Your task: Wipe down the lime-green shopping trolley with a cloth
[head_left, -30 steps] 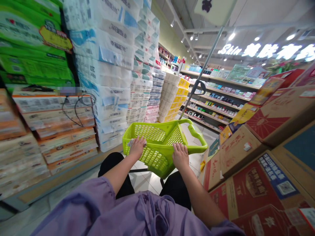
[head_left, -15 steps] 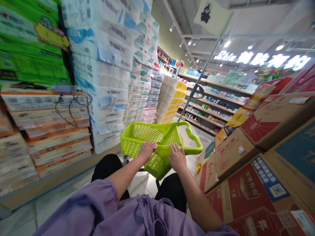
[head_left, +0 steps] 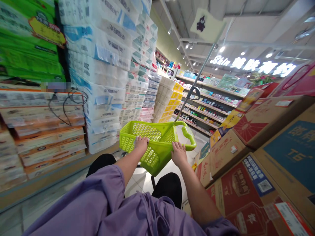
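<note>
A lime-green plastic shopping cart [head_left: 157, 154] with perforated sides stands in front of my knees, tilted in the picture. My left hand [head_left: 141, 145] is wrapped over its near rim, left of the middle. Something small and whitish shows by those fingers, too small to name. Further right on the same rim, close to the looped handle [head_left: 189, 136], my right hand [head_left: 179, 153] has its fingers curled over the edge. The part of the cart's inside that I can see holds nothing. A grey pole [head_left: 197, 80] carrying a pale flag [head_left: 208, 25] with a bear rises behind the handle.
Tall stacks of wrapped paper packs [head_left: 105, 75] line the left side, with a dark cable [head_left: 65, 108] hanging over lower packs. Cardboard boxes [head_left: 246, 190] are piled close on my right. Stocked shelves [head_left: 206, 105] stand ahead beyond a tiled floor [head_left: 134, 183].
My left hand has slid left along the cart's rim, away from my right hand. The view has shifted slightly, so the right-hand boxes show more. The right hand keeps its place on the rim.
</note>
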### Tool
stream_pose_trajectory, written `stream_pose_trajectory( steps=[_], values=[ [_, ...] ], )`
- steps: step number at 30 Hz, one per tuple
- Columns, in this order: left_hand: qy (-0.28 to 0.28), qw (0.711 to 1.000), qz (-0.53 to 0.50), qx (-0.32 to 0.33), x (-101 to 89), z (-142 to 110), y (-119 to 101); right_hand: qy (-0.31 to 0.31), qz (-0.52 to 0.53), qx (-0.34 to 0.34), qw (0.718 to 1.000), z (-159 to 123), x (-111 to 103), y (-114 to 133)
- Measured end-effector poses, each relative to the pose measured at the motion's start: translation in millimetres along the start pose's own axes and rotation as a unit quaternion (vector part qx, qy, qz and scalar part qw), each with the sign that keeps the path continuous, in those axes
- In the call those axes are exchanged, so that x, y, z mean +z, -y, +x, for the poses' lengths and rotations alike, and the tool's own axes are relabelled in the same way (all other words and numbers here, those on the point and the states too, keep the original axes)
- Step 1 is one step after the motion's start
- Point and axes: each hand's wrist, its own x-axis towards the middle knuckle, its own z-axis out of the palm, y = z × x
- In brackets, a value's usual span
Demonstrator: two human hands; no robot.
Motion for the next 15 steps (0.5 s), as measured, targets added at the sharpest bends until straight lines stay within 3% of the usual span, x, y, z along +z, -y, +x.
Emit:
stream_pose_trajectory(
  steps=[4, 9, 12, 15],
  values=[
    [0.014, 0.999, -0.025, 0.033, -5.7, 3, -10, 0.017, 0.002, 0.004, 1.000, 3, -4, 14],
    [0.034, 0.990, -0.063, 0.120, 1.7, -5, -48, 0.004, 0.012, -0.032, 0.999, -3, -7, 28],
    [0.040, 0.986, -0.079, 0.139, 2.7, -9, -54, -0.013, 0.014, -0.060, 0.998, -6, -11, 18],
    [0.044, 0.986, -0.089, 0.137, -0.3, -8, -44, -0.062, 0.000, -0.002, 0.998, -8, -11, -4]
  ],
)
